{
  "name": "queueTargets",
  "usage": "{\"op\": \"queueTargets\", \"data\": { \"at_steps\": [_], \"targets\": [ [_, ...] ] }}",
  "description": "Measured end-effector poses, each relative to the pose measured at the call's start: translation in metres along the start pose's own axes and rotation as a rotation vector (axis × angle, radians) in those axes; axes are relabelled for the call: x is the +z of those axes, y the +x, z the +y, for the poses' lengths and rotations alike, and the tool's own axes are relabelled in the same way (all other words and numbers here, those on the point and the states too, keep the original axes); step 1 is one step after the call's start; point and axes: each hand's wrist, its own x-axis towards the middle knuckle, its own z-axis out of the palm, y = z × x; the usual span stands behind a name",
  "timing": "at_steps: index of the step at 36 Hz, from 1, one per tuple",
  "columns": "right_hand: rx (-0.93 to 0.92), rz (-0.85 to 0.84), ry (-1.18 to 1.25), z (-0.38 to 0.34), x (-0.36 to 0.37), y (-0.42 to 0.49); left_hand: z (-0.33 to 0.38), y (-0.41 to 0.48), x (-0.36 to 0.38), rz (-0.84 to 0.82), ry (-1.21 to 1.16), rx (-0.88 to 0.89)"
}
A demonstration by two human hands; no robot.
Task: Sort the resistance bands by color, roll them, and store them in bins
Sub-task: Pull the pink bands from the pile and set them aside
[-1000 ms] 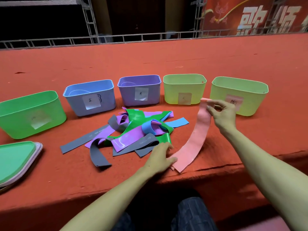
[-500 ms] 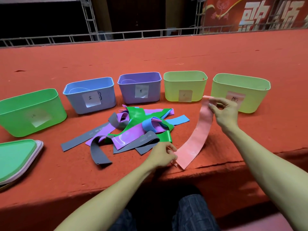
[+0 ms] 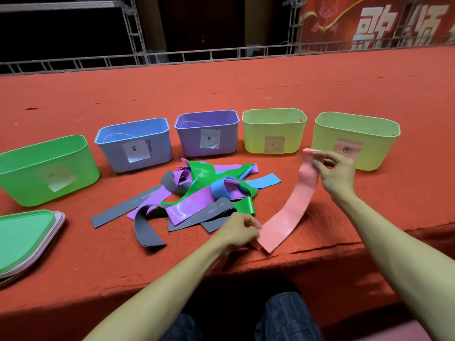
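Note:
A pink band (image 3: pixel 291 207) lies stretched on the red table. My right hand (image 3: pixel 334 171) pinches its far end, just in front of the right yellow-green bin (image 3: pixel 357 140). My left hand (image 3: pixel 240 232) pinches its near end close to the table's front edge. A tangled pile of bands (image 3: pixel 197 193) in grey, purple, green and blue lies left of the pink one. Behind it stand a green bin (image 3: pixel 46 168), a blue bin (image 3: pixel 134 143), a purple bin (image 3: pixel 208 131) and another yellow-green bin (image 3: pixel 274 130), each labelled.
Stacked lids (image 3: pixel 24 237), green on top, lie at the near left. A metal railing (image 3: pixel 197 55) runs behind the table. The table's front edge (image 3: pixel 320 249) is just below my hands, with my knees under it.
My left hand's fingers have curled from flat on the band's near end into a pinch. My right hand keeps hold of the far end. The view has shifted slightly.

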Motion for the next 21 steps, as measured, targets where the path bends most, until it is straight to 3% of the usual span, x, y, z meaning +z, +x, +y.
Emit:
{"op": "queueTargets", "data": {
  "at_steps": [8,21],
  "targets": [
    [0.007,0.003,-0.018,0.001,-0.005,-0.001,0.003,0.003,0.008,-0.047,0.177,0.057],
    [0.029,0.013,-0.021,0.018,-0.007,0.002,0.02,-0.002,0.007,-0.102,-0.035,-0.114]
  ]
}}
